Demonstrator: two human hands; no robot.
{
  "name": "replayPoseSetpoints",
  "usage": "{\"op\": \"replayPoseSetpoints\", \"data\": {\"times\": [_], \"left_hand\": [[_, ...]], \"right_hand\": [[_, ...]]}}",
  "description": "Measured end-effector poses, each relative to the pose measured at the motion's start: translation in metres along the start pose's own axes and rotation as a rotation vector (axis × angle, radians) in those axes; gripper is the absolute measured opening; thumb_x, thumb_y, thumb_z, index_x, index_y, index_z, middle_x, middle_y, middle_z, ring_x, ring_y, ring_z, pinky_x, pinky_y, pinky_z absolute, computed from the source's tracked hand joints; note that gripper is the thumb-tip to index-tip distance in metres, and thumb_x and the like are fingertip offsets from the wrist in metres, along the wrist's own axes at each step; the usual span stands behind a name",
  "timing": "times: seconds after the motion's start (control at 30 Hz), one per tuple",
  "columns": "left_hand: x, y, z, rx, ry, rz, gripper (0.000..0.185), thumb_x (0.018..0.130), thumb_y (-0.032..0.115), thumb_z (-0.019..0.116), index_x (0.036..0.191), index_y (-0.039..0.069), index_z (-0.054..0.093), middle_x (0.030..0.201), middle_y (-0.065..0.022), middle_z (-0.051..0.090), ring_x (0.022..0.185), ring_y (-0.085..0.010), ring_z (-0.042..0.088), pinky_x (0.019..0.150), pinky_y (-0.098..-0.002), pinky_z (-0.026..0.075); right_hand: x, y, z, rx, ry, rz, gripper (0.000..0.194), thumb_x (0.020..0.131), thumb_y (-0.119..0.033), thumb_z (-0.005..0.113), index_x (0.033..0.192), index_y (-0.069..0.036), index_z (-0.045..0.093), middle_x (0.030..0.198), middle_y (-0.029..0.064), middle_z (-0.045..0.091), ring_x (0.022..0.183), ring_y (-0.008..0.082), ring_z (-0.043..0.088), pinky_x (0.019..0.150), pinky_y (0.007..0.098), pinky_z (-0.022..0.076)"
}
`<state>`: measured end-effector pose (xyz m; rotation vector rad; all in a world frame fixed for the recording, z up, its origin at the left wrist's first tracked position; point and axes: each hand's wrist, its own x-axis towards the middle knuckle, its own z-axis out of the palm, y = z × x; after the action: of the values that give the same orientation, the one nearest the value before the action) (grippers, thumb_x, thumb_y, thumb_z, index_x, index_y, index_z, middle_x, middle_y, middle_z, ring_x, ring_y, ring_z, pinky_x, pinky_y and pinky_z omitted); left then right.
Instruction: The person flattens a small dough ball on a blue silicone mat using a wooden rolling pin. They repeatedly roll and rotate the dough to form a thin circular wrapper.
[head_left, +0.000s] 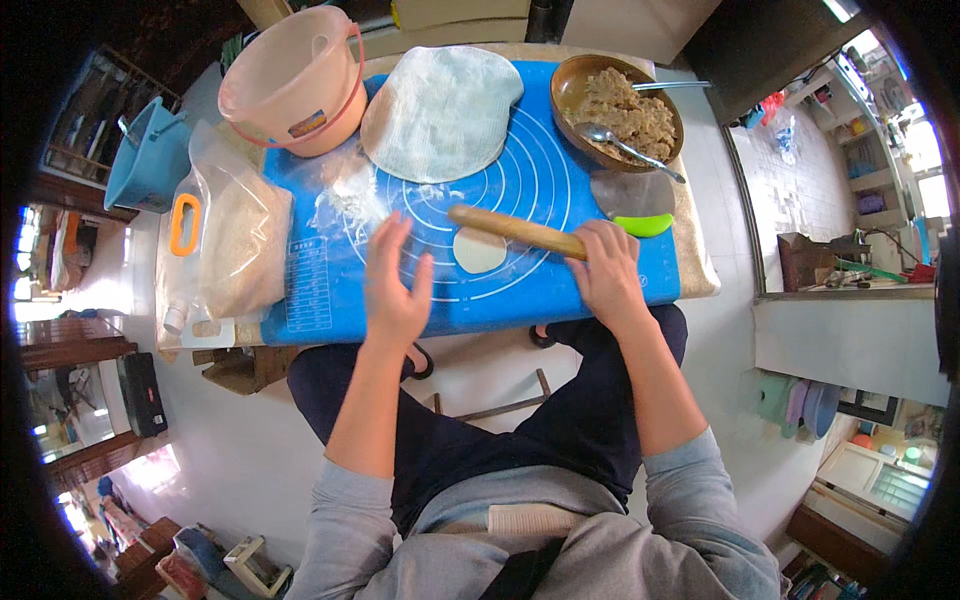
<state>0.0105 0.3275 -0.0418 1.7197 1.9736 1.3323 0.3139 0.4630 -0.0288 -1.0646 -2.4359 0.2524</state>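
Observation:
My right hand (609, 274) grips one end of a wooden rolling pin (517, 231), whose other end lies over the upper edge of a small round of dough (480, 253). Left of the dough, my left hand (396, 289) is raised with fingers apart, holding nothing. Both are above a blue mat (442, 300) printed with white circles. Loose flour (352, 195) is spread beyond my left hand. A pale cloth (446, 112) covers the mat's far part. Right of it stands a brown bowl (566, 94) of filling (630, 112) with a metal spoon (634, 148) in it.
A pink bucket (289, 82) stands at the far left of the table. Nearer, a clear plastic bag (244, 240) with an orange handle bulges over the table's left side. A scraper with a green grip (643, 225) lies beside my right hand. A blue bin (150, 157) is farther left.

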Motion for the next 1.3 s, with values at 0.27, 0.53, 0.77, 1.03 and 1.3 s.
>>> {"op": "replayPoseSetpoints", "data": {"times": [0.27, 0.53, 0.77, 1.03, 1.3], "left_hand": [[-0.013, 0.016, -0.006, 0.574, -0.376, 0.081, 0.086, 0.107, 0.043, 0.065, 0.165, -0.013, 0.035, 0.178, -0.0322, 0.026, 0.166, -0.0481, 0.026, 0.133, -0.0613, 0.026], [0.017, 0.005, 0.003, 0.614, -0.341, 0.048, 0.091, 0.108, 0.05, 0.063, 0.167, -0.012, 0.033, 0.178, -0.0313, 0.026, 0.167, -0.0453, 0.025, 0.135, -0.0579, 0.022], [-0.028, 0.031, -0.013, 0.568, -0.43, 0.048, 0.097, 0.105, 0.048, 0.067, 0.168, -0.013, 0.026, 0.178, -0.0345, 0.022, 0.166, -0.0504, 0.021, 0.135, -0.0601, 0.02], [0.075, -0.024, 0.016, 0.622, -0.29, -0.002, 0.083, 0.113, 0.046, 0.052, 0.167, -0.013, 0.03, 0.178, -0.0339, 0.023, 0.167, -0.045, 0.023, 0.136, -0.0547, 0.02], [-0.003, 0.014, 0.006, 0.559, -0.084, 0.025, 0.078, 0.106, 0.039, 0.067, 0.163, -0.008, 0.04, 0.163, -0.0337, 0.042, 0.152, -0.0499, 0.042, 0.122, -0.0617, 0.036]], "right_hand": [[0.008, -0.038, 0.035, 0.004, -0.235, -0.099, 0.07, 0.099, -0.027, 0.074, 0.162, -0.008, 0.049, 0.17, 0.0134, 0.046, 0.161, 0.0343, 0.038, 0.122, 0.0614, 0.0346], [0.039, -0.047, 0.036, -0.098, -0.278, 0.004, 0.076, 0.108, -0.042, 0.063, 0.17, -0.004, 0.038, 0.18, 0.0152, 0.031, 0.169, 0.0386, 0.021, 0.131, 0.0649, 0.02], [-0.008, -0.051, 0.015, -0.041, -0.341, 0.005, 0.075, 0.108, -0.038, 0.064, 0.17, -0.004, 0.039, 0.18, 0.0178, 0.031, 0.168, 0.0427, 0.022, 0.129, 0.0672, 0.0219], [0.081, -0.032, 0.065, -0.094, -0.25, 0.072, 0.068, 0.108, -0.036, 0.063, 0.165, -0.003, 0.045, 0.177, 0.0164, 0.037, 0.168, 0.0394, 0.024, 0.13, 0.0679, 0.0223], [0.023, -0.038, 0.036, 0.079, -0.193, -0.091, 0.044, 0.096, -0.014, 0.079, 0.135, -0.007, 0.061, 0.165, 0.0121, 0.055, 0.165, 0.0346, 0.036, 0.128, 0.064, 0.0261]]}}
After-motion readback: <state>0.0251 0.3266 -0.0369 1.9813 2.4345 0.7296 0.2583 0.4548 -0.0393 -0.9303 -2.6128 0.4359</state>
